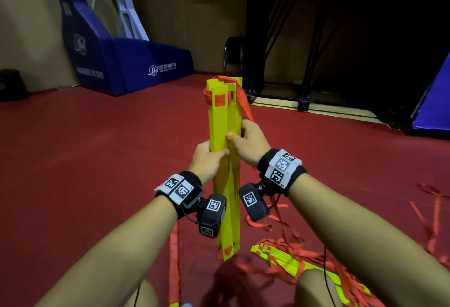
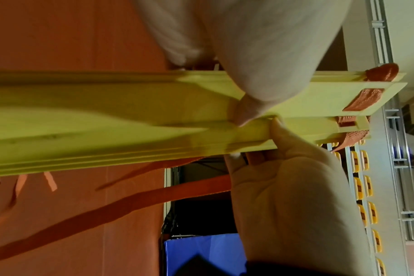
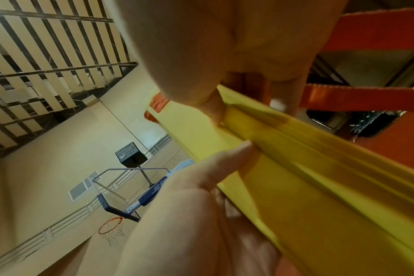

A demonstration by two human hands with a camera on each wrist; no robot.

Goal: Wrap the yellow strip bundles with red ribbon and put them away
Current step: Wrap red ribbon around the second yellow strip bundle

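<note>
I hold a bundle of yellow strips (image 1: 222, 116) upright over the red floor. My left hand (image 1: 208, 156) grips its middle from the left. My right hand (image 1: 247, 139) grips it from the right, slightly higher, and the two thumbs almost meet on the front strip. A red ribbon (image 1: 244, 105) is threaded through the slots at the top end and hangs down the right side behind my right hand's fingers. The left wrist view shows the bundle (image 2: 130, 115), the left hand (image 2: 260, 65), the right hand (image 2: 296, 186) and the ribbon tail (image 2: 130, 201). The right wrist view shows the right hand (image 3: 201, 46) on the bundle (image 3: 319, 177).
More yellow strips (image 1: 289, 261) lie tangled in loose red ribbons on the floor at the lower right, near my knee (image 1: 314, 287). Another ribbon (image 1: 174, 258) lies lower left. A blue padded hoop base (image 1: 126, 63) stands at the back left. At the right are a black frame (image 1: 304, 68) and a blue mat (image 1: 433, 102).
</note>
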